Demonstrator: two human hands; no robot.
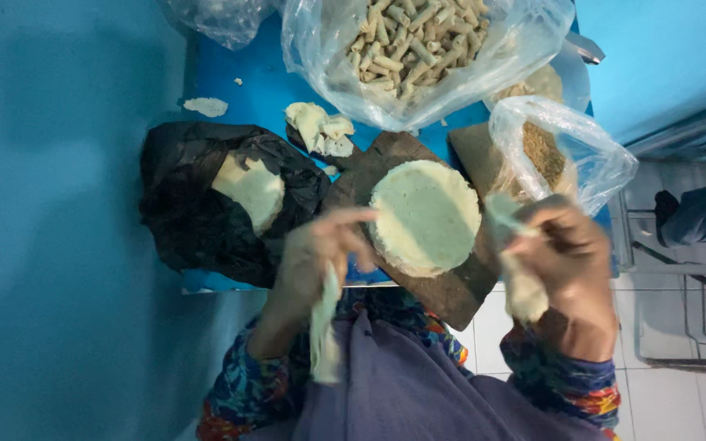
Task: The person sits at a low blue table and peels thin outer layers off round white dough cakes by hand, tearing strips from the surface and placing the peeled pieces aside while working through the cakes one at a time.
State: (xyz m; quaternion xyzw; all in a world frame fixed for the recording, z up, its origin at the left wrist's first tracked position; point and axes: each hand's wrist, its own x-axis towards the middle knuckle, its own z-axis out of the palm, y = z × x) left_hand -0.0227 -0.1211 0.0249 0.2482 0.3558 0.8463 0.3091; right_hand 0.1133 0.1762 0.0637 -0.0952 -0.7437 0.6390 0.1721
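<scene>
Pale dough fills both hands. The left hand (316,257) has its grip closed on a thin dough strip (324,327) hanging toward the lap. The right hand (565,261) has its grip closed round a dough sheet (516,261). Between them a stack of dough rounds (425,216) lies on a dark wooden board (451,290) on the blue bench (255,90), with a black bag (198,220) just beside it.

In front of me was a small blue surface (263,90). On it lay a dark wooden board (451,286), a second board (471,151), a black plastic bag (198,220), a clear bag of pale rolled sticks (418,49), a smaller clear bag (565,147), and torn dough scraps (320,126).
</scene>
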